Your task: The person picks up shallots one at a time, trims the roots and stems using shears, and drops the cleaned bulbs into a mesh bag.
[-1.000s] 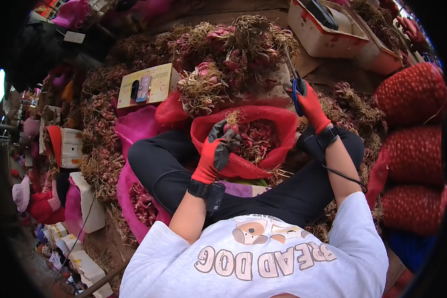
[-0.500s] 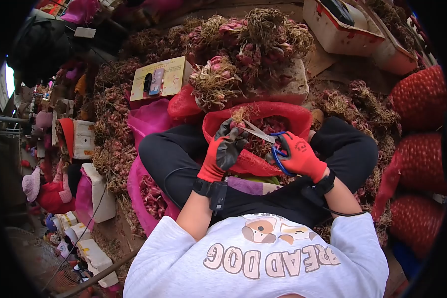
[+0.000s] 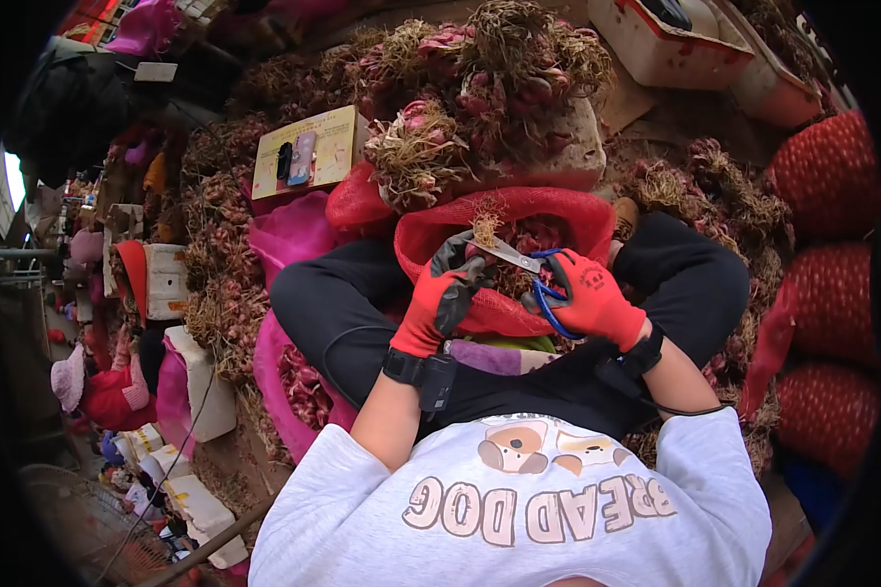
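My left hand (image 3: 446, 292), in a red glove with dark palm and fingers, pinches a small red onion (image 3: 476, 251) whose dry roots (image 3: 486, 227) stick up. My right hand (image 3: 591, 298), gloved alike, is wrapped round the blue handles of the scissors (image 3: 511, 255). The blades lie nearly closed across the base of the roots. Both hands are over the near part of a red mesh bag (image 3: 427, 227), which stands open between my legs with red onions (image 3: 538, 235) inside.
Onion bunches (image 3: 416, 157) are heaped beyond the bag. A yellow box (image 3: 333, 147) bears two small devices. Full red sacks (image 3: 832, 298) stand at the right, foam boxes (image 3: 646, 49) at the top right. A person in a pink hat (image 3: 68, 380) is at the left.
The scissor blades have come closer together at the onion's roots. My right fingers have closed further on the handles. The view has shifted slightly.
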Motion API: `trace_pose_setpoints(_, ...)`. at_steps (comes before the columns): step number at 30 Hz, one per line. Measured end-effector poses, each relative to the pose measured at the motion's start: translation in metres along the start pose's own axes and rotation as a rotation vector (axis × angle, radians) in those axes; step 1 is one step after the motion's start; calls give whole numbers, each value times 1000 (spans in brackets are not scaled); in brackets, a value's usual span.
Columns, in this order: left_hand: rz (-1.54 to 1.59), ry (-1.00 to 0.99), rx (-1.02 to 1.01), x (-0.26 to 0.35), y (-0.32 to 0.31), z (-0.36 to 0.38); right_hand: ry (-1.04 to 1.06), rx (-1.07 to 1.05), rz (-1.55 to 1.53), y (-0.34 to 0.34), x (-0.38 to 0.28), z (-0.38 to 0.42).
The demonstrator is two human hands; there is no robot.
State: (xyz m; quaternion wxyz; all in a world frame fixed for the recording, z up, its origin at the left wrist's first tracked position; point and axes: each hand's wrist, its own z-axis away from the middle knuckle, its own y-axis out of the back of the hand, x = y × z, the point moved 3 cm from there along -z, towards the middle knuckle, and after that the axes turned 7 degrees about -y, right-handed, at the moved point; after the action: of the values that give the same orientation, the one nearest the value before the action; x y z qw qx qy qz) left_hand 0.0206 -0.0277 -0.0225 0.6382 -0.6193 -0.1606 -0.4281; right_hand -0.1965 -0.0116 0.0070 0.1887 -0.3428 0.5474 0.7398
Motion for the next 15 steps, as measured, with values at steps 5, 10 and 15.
trace_pose_setpoints(5, -43, 28, 39, 0, 4, 3, 24, 86, 52, -4, 7, 2)
trace_pose_setpoints(10, -11, 32, 2, -8, 9, -1, -6, 49, -34, -5, 14, 2)
trace_pose_setpoints(15, -78, -158, 107, -6, 7, -5, -145, -32, -235, -1, 15, 2)
